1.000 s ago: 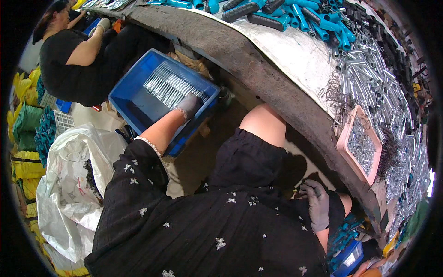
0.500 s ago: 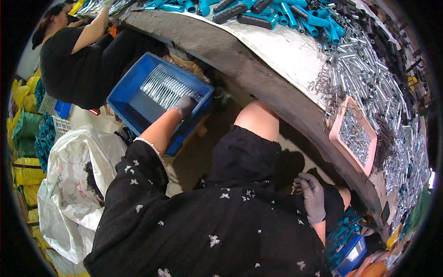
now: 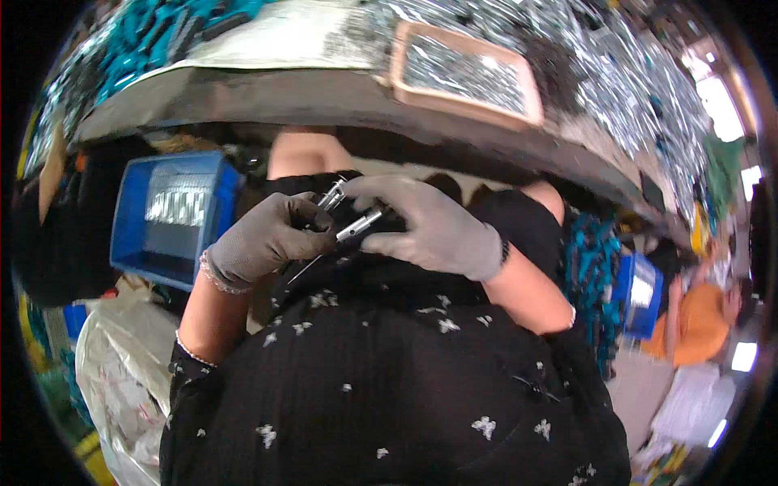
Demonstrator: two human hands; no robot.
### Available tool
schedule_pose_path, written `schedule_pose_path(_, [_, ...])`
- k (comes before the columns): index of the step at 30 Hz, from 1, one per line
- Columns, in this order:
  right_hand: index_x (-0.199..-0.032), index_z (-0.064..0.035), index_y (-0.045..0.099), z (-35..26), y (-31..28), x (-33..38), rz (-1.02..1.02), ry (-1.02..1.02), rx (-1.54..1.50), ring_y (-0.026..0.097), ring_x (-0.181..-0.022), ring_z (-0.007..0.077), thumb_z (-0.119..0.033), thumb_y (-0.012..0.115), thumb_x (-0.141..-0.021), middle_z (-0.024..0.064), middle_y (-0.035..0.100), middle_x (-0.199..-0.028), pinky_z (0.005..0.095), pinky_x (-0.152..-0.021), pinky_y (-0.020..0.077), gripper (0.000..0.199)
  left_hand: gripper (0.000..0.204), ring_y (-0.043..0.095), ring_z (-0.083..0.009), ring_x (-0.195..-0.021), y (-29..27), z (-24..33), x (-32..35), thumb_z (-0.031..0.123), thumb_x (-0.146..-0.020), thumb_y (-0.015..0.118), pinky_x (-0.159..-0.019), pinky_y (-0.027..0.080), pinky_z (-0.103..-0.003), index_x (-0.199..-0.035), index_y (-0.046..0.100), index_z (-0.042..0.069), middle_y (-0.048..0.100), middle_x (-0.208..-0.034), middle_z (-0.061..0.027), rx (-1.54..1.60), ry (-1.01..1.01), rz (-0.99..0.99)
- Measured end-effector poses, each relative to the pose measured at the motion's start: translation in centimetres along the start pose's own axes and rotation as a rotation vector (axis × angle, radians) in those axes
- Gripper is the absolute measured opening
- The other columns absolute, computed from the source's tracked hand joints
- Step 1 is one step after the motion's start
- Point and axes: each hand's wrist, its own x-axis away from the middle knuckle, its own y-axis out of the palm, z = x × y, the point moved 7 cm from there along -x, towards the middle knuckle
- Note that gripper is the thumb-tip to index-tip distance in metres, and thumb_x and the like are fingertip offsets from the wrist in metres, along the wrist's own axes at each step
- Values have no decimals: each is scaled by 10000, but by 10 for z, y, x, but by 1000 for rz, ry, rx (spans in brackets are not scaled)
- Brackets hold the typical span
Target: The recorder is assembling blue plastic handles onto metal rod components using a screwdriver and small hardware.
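Roughly parallel, two metal tubes (image 3: pixel 359 225) slant up rightward; left hand (image 3: pixel 263 241) grips the upper, right hand's (image 3: pixel 442 231) hold unclear.

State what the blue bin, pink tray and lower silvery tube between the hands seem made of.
Blue bin: probably plastic, smooth, evenly coloured. Pink tray: likely plastic, matte, with rounded corners. Lower silvery tube: apparently metal, shiny with bright highlights; plating unclear.
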Motion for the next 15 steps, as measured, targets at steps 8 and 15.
schedule_pose_path(8, [-1096, -20, 660, 33, -17, 81, 150, 242, -292, 623, -917, 132, -108, 757, -815, 57, 688, -971, 305, -839, 494, 310, 195, 587, -96, -757, 85, 17, -53, 172, -824, 703, -738, 461, -256, -867, 713, -17, 661, -787, -25, -39, -31, -315])
schedule_pose_path(15, [-1006, -3, 685, 52, -21, 122, 355, 313, -248, 594, -794, 78, -135, 700, -884, 29, 668, -889, 257, -719, 484, 181, 235, 602, -98, -829, 122, 10, -76, 173, -838, 727, -786, 477, -264, -994, 697, 1, 673, -905, -29, -95, -34, -447])
